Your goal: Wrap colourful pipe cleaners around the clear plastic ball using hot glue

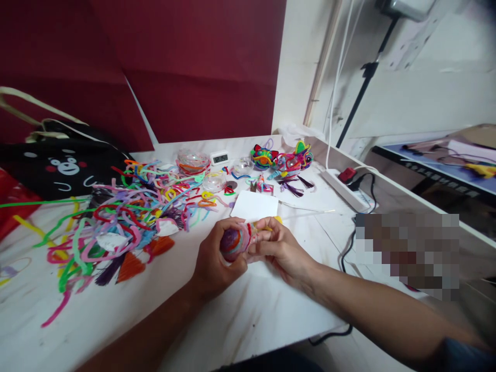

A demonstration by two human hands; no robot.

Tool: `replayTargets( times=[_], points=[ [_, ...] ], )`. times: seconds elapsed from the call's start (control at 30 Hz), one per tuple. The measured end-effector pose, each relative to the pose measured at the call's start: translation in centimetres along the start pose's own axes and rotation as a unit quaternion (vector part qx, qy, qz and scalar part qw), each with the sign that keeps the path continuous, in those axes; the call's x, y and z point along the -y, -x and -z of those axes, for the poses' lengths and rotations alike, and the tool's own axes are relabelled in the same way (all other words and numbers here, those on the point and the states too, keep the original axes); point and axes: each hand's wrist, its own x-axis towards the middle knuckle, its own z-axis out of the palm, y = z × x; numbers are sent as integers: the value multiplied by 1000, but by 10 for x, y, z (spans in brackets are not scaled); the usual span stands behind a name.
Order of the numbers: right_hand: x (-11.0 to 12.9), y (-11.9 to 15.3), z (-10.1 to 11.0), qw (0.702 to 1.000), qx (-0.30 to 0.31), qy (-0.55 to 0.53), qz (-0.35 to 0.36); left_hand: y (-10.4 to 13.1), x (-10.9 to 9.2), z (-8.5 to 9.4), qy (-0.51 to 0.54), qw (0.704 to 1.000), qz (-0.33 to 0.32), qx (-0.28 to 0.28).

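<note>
My left hand [209,266] is wrapped around a small ball [233,242] covered with bands of fuzzy pipe cleaner in purple, orange, teal, pink and red. At the ball's right end, the fingers of my right hand [284,256] are pinched together on a yellow pipe cleaner [278,219], which shows between and behind them. My fingers hide part of the ball and most of the yellow strand. Just behind my hands a white card [253,204] lies on the white table [248,315].
A tangled heap of coloured pipe cleaners [132,212] with tassels [132,267] spreads at left. Farther back are clear plastic shells [214,182], a small digital clock [219,158] and decorated balls [264,156]. A black bag [58,165] sits at far left, a power strip [344,190] at right.
</note>
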Motion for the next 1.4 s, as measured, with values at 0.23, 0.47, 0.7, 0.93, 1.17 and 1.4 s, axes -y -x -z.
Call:
replayTargets(
  times=[0.23, 0.47, 0.7, 0.93, 1.17, 1.4],
  points=[
    [-3, 1, -1, 1000, -15, -13, 19, 2, 7, -2, 24, 1000, 9, 18],
    [-3, 1, 1, 999, -8, -22, 31, 1, 7, -2, 9, 1000, 10, 4],
    [-5, 0, 1, 999, 12, -16, 33, 1, 4, 2, 25, 999, 23, 6],
    [-3, 1, 1, 999, 15, -5, 32, 0, 3, 1, 16, 1000, 20, 3],
    [-4, 1, 1, 1000, -3, 3, 30, 0, 4, 1, -2, 1000, 20, 9],
    [-5, 1, -1, 999, 3, 5, 40, -2, -1, 0, -10, 999, 29, 12]
  ],
)
